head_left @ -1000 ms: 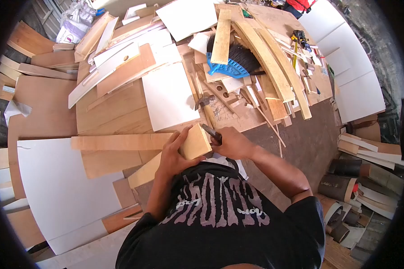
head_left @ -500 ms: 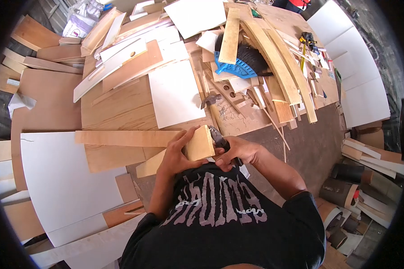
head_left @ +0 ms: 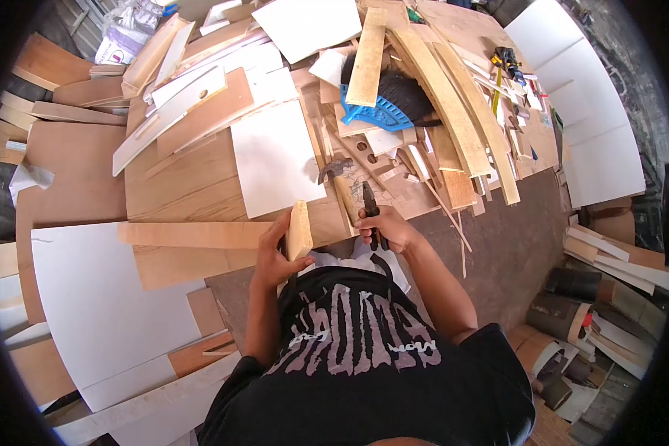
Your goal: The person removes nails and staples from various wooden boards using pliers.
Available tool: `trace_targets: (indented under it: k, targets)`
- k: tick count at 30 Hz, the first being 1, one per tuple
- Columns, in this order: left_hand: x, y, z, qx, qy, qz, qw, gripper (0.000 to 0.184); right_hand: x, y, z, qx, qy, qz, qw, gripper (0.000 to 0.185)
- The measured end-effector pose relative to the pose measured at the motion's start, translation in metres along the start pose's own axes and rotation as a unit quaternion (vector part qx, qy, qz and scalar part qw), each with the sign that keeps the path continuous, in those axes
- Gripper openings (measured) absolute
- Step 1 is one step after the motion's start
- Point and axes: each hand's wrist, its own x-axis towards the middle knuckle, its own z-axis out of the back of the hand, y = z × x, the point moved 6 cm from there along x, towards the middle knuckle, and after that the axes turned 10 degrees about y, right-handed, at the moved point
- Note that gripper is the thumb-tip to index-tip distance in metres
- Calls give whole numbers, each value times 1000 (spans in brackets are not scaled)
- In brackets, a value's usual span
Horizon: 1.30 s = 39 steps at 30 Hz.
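My left hand (head_left: 276,254) is closed around a wooden board (head_left: 299,232), its pale sawn end turned up towards me; most of its length is hidden. In my right hand (head_left: 391,227) is a pair of pliers (head_left: 369,196) with dark jaws and black handles, jaws pointing up and away from me. The pliers are apart from the board. Just beyond both hands, a claw hammer (head_left: 343,195) with a wooden handle lies at the near edge of the workbench (head_left: 178,186).
A long plank (head_left: 193,234) lies on the bench to the left. White panels (head_left: 275,141) and long timber strips (head_left: 453,104) cover much of the top, with a blue broom head (head_left: 383,111) among them. Offcuts (head_left: 617,256) and cylinders (head_left: 561,316) are piled at the right.
The pliers have moved away from the board's end, and my right hand now holds them upright. My left hand has shifted left with the board and turned its end.
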Motion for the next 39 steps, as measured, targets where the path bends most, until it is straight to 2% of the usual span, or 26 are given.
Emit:
trace_targets:
  k: [3, 5, 6, 7, 8, 9, 11, 12, 13, 14, 18, 21, 24, 27, 29, 33, 35, 37, 39]
  targets:
    - [11, 9, -17, -25, 13, 3, 1000, 107, 21, -26, 41, -37, -42, -45, 997, 15]
    - [15, 14, -28, 54, 22, 2, 998, 107, 35, -41, 62, -75, -41, -51, 995, 19]
    - [18, 14, -32, 53, 22, 6, 998, 107, 42, -47, 73, -122, -84, -59, 987, 19]
    - [21, 12, -37, 69, 32, 18, 997, 112, 46, -51, 83, -168, -126, -68, 975, 20]
    - [25, 10, -41, 87, 43, 30, 995, 118, 49, -56, 90, -194, -126, -67, 970, 31]
    - [28, 8, -45, 89, 41, 34, 995, 118, 57, -60, 100, -193, -122, -70, 971, 31]
    - [32, 1, -50, 103, -2, 44, 994, 105, 68, -64, 118, -351, -124, -103, 923, 39]
    - [34, 2, -53, 105, -1, 48, 993, 105, 70, -63, 118, -348, -121, -105, 924, 39]
    - [36, 5, -56, 97, -7, 50, 994, 105, 69, -55, 120, -490, -182, -102, 847, 40]
    - [37, 8, -59, 90, -13, 52, 994, 106, 68, -46, 119, -617, -236, -96, 744, 41]
    - [38, 20, -75, 8, -34, 76, 996, 108, 44, -7, 102, -562, -208, -155, 785, 39]
    - [39, 21, -85, 8, -41, 98, 994, 111, 45, -6, 111, -559, -204, -172, 785, 39]
    - [43, 16, -94, 16, -48, 104, 993, 112, 54, -8, 118, -590, -158, -161, 775, 38]
    - [38, 17, -100, 31, -51, 141, 988, 111, 56, -12, 122, -589, -156, -168, 775, 32]
    - [36, 21, -100, 44, -68, 121, 989, 111, 54, -3, 122, -588, -180, -163, 772, 32]
    - [34, 21, -101, 65, -86, 97, 989, 111, 58, 1, 125, -602, -153, -159, 768, 36]
    - [31, 23, -100, 87, -100, 122, 984, 111, 70, -11, 135, -601, -136, -146, 774, 39]
    - [34, 18, -100, 67, -115, 99, 986, 112, 71, -8, 135, -603, -153, -146, 769, 42]
    - [31, 19, -95, 40, -119, 117, 985, 113, 73, -12, 137, -616, -153, -158, 756, 44]
